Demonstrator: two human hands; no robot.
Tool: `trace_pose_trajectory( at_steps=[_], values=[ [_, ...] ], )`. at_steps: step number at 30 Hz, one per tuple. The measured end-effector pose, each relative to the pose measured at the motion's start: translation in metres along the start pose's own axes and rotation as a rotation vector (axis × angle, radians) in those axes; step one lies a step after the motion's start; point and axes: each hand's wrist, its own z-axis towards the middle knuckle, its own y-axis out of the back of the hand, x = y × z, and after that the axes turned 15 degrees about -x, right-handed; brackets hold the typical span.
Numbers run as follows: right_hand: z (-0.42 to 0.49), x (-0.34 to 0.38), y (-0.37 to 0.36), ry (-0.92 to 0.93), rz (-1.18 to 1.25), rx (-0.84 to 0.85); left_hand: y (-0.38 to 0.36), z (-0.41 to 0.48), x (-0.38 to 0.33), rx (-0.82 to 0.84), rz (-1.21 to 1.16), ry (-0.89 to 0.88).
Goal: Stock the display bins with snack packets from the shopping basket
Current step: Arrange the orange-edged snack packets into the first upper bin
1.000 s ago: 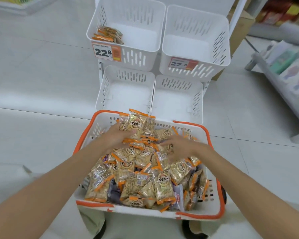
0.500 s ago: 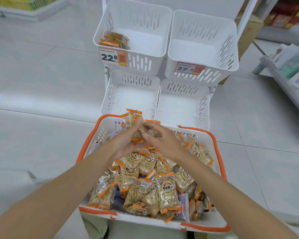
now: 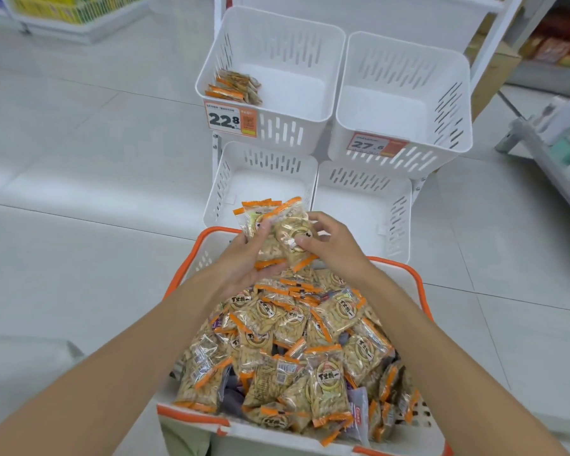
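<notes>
A white shopping basket (image 3: 191, 419) with orange trim sits in front of me, heaped with clear, orange-edged snack packets (image 3: 313, 340). Above its far rim my left hand (image 3: 244, 264) and my right hand (image 3: 333, 245) together hold a small bunch of snack packets (image 3: 277, 225). My left hand grips the bunch from below with its thumb over the front. My right hand pinches the front packet. Beyond stand four white display bins: upper left bin (image 3: 293, 103) with a few packets (image 3: 234, 88) in its near-left corner, upper right bin (image 3: 405, 110), lower left bin (image 3: 264, 189), lower right bin (image 3: 366, 205).
Price tags reading 22.8 (image 3: 231, 119) and 27.6 (image 3: 374, 144) hang on the two upper bins. A white shelf with goods (image 3: 560, 143) runs along the right. A yellow-stocked rack (image 3: 76, 14) stands at the far left. The floor is pale tile.
Both hands came together out of the pile with a bunch of packets and lifted it up over the basket's far rim. The view drew closer to the bins.
</notes>
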Motion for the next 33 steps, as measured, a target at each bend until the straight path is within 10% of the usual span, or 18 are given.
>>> trace_pose_trajectory(
  at_steps=[5, 12, 23, 26, 33],
  values=[
    [0.029, 0.034, 0.022, 0.157, -0.350, 0.332, 0.008, 0.004, -0.033, 0.063, 0.164, -0.035],
    [0.060, 0.062, -0.006, 0.232, -0.100, 0.014, 0.011, 0.014, -0.074, 0.212, 0.321, -0.045],
    [0.145, 0.134, -0.010, 0.182, 0.165, 0.110, 0.000, 0.063, -0.193, 0.334, 0.733, -0.660],
    [0.184, 0.165, -0.002, 0.197, 0.173, 0.151, -0.005, 0.088, -0.239, 0.212, 0.767, -0.734],
    [0.314, 0.169, -0.027, 0.390, 0.035, -0.349, 0.007, 0.168, -0.295, -0.421, 1.160, -0.973]
  ],
)
